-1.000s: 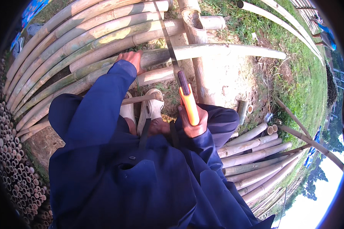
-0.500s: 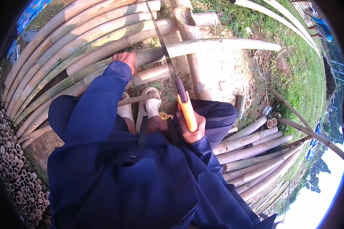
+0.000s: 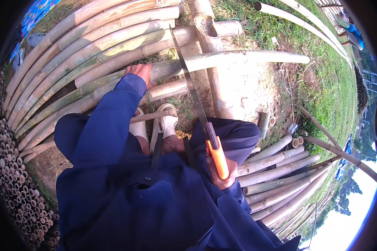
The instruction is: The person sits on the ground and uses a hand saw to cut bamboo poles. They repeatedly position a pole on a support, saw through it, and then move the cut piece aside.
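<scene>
My right hand point(image 3: 223, 175) is wrapped around the orange and dark handle of a handsaw point(image 3: 195, 98). The saw's long blade lies across a pale bamboo pole point(image 3: 226, 60), just right of my left hand. My left hand point(image 3: 140, 74) grips that same pole from above, its fingers curled over the far side. Under the pole runs a thicker bamboo support point(image 3: 215, 90) with a notch cut near its far end. Whether the blade has bitten into the pole is too small to tell.
Several long bamboo poles point(image 3: 92, 37) lie side by side at the left. Cut bamboo lengths point(image 3: 276, 167) are piled at the right, near short offcuts point(image 3: 264, 124). Stacked bamboo ends point(image 3: 19, 188) fill the lower left. A person point(image 3: 352, 32) is at the far right.
My right hand has pulled the saw back toward my body and a little to the right. My left hand keeps its hold on the pole. The view has tilted slightly.
</scene>
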A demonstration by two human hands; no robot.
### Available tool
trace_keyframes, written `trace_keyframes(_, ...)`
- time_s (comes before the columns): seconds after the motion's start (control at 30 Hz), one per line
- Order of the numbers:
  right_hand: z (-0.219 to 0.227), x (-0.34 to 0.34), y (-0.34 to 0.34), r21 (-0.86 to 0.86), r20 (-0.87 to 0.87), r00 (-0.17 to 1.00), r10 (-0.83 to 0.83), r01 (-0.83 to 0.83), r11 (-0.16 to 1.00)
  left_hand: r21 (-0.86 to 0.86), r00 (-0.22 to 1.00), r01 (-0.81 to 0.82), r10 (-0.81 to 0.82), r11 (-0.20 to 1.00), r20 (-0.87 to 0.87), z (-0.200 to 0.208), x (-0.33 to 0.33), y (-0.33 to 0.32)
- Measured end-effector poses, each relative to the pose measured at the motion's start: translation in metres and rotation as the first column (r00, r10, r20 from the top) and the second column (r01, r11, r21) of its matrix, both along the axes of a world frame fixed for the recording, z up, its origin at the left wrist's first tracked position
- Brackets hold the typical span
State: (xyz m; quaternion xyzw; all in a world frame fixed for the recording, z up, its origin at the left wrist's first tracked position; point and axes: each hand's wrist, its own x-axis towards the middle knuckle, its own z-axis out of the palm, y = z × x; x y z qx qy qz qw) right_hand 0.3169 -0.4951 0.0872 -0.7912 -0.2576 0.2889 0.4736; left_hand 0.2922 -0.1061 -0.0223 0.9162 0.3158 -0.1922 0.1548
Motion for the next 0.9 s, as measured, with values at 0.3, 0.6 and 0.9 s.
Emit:
trace_keyframes(0.3,-0.046,0.025,0.068,0.029,-0.067,0.998,0.006,-0.004,1.000,-0.036,0.999,0.008,-0.006,0.999,0.047,-0.012,0.001,0.005)
trace_keyframes(0.6,-0.038,0.011,0.034,0.051,-0.056,0.996,-0.065,0.068,0.996,-0.043,0.998,0.025,-0.022,0.999,0.058,-0.001,0.001,-0.007)
trace_keyframes(0.9,-0.038,0.030,0.031,0.130,0.162,0.978,-0.129,0.108,0.986,-0.078,0.996,0.071,-0.066,0.994,0.061,-0.006,0.031,-0.020)
